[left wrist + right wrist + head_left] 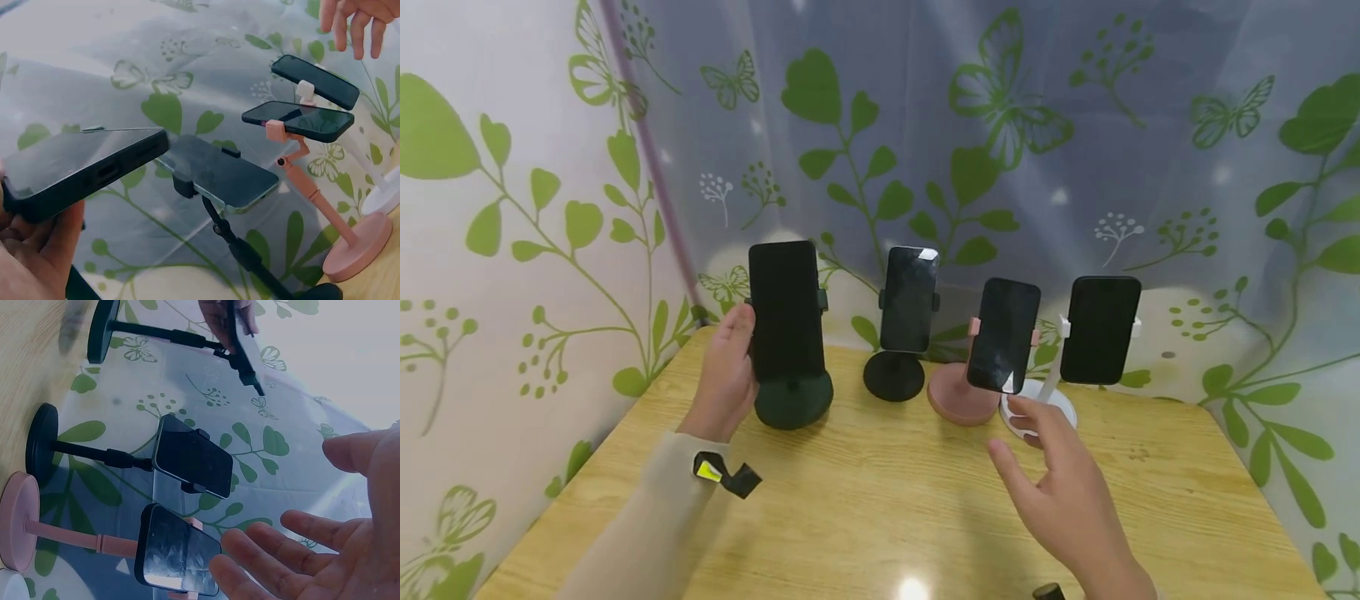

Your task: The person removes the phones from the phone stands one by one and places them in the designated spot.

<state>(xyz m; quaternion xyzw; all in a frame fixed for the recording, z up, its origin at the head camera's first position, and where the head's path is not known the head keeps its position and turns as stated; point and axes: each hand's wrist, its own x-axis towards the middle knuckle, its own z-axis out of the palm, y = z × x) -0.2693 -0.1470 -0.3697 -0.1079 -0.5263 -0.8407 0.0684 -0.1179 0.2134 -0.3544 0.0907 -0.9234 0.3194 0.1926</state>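
My left hand [724, 367] grips the left edge of the large dark phone [786, 312], thumb at its side and fingers behind it. That phone sits in the clamp of a dark green stand [795, 404]. In the left wrist view the same phone [87, 165] lies tilted across the fingers. My right hand [1060, 487] is spread, holding nothing, just below the phone [1003, 333] on the pink stand [964, 396]. The right wrist view shows that hand's fingers [275, 565] loosely extended near the pink-stand phone [178, 550].
Between them stands a black stand [893, 377] with a phone [910, 298]. On the right, a white stand [1060, 407] bears another phone [1101, 329]. All the stands are on a wooden table [865, 508]; a leaf-patterned curtain [880, 125] hangs right behind them.
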